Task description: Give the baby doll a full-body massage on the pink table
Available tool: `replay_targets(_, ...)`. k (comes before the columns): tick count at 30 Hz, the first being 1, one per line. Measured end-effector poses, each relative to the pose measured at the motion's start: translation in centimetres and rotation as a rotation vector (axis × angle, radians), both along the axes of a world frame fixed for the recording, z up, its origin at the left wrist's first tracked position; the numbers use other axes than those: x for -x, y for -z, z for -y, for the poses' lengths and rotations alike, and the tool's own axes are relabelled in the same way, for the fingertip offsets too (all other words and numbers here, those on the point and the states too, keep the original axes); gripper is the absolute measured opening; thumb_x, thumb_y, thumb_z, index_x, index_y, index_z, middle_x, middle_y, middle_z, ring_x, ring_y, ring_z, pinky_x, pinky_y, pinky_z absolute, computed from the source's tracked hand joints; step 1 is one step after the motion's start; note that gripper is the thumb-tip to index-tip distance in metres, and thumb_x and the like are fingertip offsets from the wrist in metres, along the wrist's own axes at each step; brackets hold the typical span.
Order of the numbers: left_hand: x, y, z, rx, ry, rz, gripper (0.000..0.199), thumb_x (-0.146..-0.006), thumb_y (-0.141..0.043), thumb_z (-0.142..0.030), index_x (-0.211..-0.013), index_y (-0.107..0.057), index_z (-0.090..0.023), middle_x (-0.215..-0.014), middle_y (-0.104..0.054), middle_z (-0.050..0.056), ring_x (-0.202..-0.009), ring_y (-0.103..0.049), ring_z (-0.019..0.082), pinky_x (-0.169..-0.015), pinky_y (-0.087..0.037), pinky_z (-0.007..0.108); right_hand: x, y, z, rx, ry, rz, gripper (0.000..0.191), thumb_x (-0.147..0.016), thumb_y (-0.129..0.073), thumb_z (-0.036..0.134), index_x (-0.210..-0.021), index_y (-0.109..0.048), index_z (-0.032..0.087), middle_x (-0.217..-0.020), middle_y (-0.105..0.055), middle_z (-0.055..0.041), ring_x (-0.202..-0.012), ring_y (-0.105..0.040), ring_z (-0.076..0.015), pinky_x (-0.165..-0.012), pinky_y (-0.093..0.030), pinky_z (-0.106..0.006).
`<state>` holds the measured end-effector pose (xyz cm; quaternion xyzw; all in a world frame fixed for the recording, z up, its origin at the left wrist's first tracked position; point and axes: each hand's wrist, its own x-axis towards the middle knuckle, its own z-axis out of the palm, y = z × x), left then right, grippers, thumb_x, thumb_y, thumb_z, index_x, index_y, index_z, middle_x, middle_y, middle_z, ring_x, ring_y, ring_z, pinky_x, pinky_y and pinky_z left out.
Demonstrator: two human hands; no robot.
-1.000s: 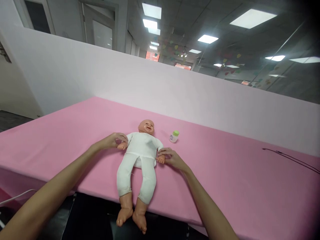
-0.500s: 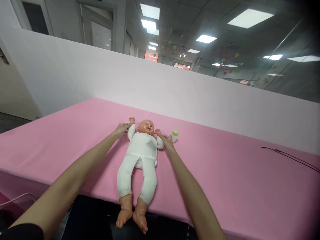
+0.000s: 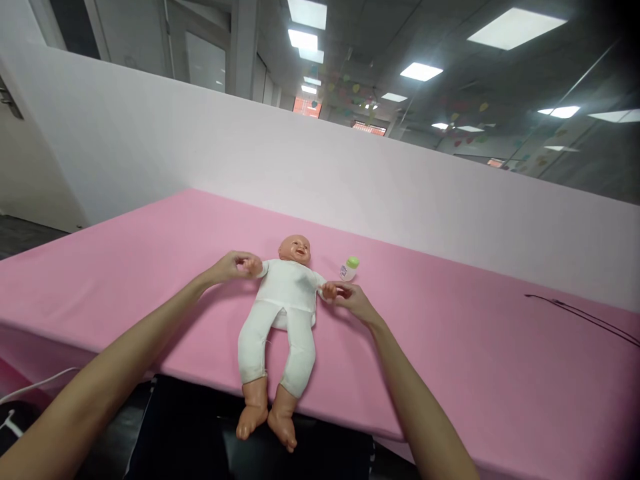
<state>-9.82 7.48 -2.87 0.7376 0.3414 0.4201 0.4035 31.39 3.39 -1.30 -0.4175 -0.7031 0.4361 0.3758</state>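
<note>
A baby doll (image 3: 286, 287) with a white cloth body lies face up on the pink-covered table (image 3: 450, 347), its feet hanging past the front edge. My left hand (image 3: 234, 267) is closed around the doll's hand on the left of the picture, holding that arm out sideways. On the other side, my right hand (image 3: 352, 299) pinches the doll's other hand between thumb and fingers, with that arm low beside the body. Just beyond my right hand stands a small clear bottle (image 3: 349, 269) with a green cap, apart from my fingers.
A thin black cable (image 3: 580, 310) lies at the table's right side. Behind the table runs a white low wall (image 3: 350, 180) with glass above it. A white cord (image 3: 40, 383) hangs at the lower left, and a door (image 3: 25, 153) stands at the far left.
Both doll arms have come down from raised beside the head to out at its sides. My hands moved outward and lower with them, now at the doll's hands.
</note>
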Motion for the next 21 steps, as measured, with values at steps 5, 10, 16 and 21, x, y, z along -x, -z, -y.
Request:
replay_targets(5, 0.8, 1.0, 2.6, -0.215, 0.171, -0.299, 0.025, -0.078, -0.076, -0.024, -0.102, -0.084, -0.025, -0.116, -0.075, 0.008, -0.111, -0.067, 0.027, -0.095, -0.051, 0.034, -0.8, 1.5, 2.6, -0.148, -0.121, 0.248, 0.018, -0.080, -0.082, 0.032, -0.098, -0.085, 0.029, -0.119, -0.077, -0.0078, -0.123, -0.063, -0.0327, -0.116, -0.041, -0.052)
replay_targets(10, -0.5, -0.8, 1.7, -0.093, 0.095, -0.162, 0.023, -0.078, -0.078, -0.030, -0.099, -0.081, -0.020, -0.107, -0.078, 0.007, -0.103, -0.070, 0.027, -0.090, -0.052, 0.034, 0.3, 1.7, 1.0, -0.074, 0.049, 0.035, 0.038, -0.078, -0.087, 0.040, -0.112, -0.080, 0.026, -0.125, -0.075, -0.0096, -0.116, -0.068, -0.0314, -0.104, -0.052, -0.047)
replay_targets(16, -4.5, -1.2, -3.6, 0.288, -0.373, 0.292, 0.044, -0.072, -0.086, -0.049, -0.098, -0.073, -0.016, -0.090, -0.077, 0.009, -0.085, -0.072, 0.024, -0.070, -0.053, 0.030, 2.4, 1.6, -5.6, 0.032, 0.427, -0.265, 0.044, -0.073, -0.086, 0.051, -0.100, -0.075, 0.019, -0.115, -0.080, -0.0119, -0.110, -0.073, -0.0302, -0.090, -0.060, -0.039)
replay_targets(21, -7.4, -0.2, -6.6, 0.499, -0.518, 0.175, 0.043, -0.073, -0.088, -0.054, -0.069, -0.062, -0.019, -0.053, -0.061, 0.006, -0.065, -0.066, 0.026, -0.055, -0.042, 0.031, 4.1, 3.0, -8.4, 0.254, 0.642, -0.251, 0.024, -0.073, -0.084, 0.038, -0.084, -0.078, 0.018, -0.107, -0.081, -0.0133, -0.108, -0.074, -0.0298, -0.089, -0.062, -0.036)
